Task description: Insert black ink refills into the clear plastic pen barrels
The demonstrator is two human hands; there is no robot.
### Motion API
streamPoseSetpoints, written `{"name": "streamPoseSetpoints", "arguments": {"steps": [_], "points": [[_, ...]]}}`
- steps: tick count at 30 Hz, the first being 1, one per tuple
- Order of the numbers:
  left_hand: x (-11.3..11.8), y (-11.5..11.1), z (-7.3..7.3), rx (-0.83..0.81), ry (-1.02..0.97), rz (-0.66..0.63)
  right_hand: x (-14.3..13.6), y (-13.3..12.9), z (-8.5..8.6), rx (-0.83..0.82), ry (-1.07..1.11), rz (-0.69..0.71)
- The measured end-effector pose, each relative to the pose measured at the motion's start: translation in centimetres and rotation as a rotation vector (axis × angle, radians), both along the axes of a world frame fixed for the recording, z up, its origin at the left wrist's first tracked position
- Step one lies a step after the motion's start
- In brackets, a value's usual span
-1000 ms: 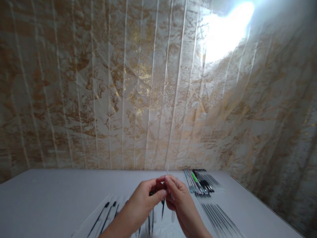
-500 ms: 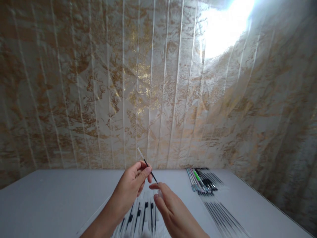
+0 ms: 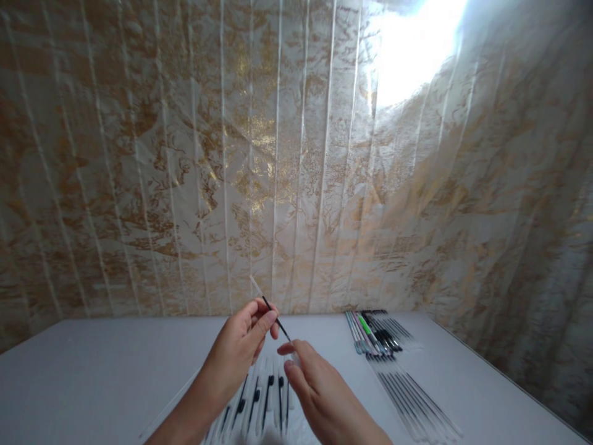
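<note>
Between the thumb and fingers of my left hand [image 3: 248,334] is a thin dark stick [image 3: 272,309] with a pale, clear upper end, tilted up to the left. Its lower end reaches the fingertips of my right hand [image 3: 315,374], whose thumb and index finger pinch a small whitish, translucent piece [image 3: 295,358]. Below and between the hands, several dark brushes [image 3: 269,395] with small black heads lie in a row on clear wrapping on the white table [image 3: 106,377].
At the right lie several pens and brushes, among them a green marker [image 3: 365,326] and pale pens [image 3: 356,334]. Nearer me is a row of thin dark sticks [image 3: 412,395]. A gold-patterned curtain [image 3: 231,154] hangs behind the table.
The view has shifted slightly, so the hands and objects appear a little further left. Both hands keep nearly the same grip and pose.
</note>
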State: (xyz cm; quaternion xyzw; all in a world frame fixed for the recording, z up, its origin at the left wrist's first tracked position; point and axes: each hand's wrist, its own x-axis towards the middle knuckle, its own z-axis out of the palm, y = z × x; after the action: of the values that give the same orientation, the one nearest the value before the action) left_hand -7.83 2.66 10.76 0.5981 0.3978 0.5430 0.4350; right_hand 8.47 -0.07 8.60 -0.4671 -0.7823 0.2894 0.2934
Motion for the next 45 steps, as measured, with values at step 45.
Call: {"name": "streamPoseSetpoints", "arguments": {"steps": [45], "points": [[2.6, -2.4, -0.1, -0.428, -0.505, -0.202, -0.3, 1.1, -1.2, -0.04, 0.272, -0.016]]}}
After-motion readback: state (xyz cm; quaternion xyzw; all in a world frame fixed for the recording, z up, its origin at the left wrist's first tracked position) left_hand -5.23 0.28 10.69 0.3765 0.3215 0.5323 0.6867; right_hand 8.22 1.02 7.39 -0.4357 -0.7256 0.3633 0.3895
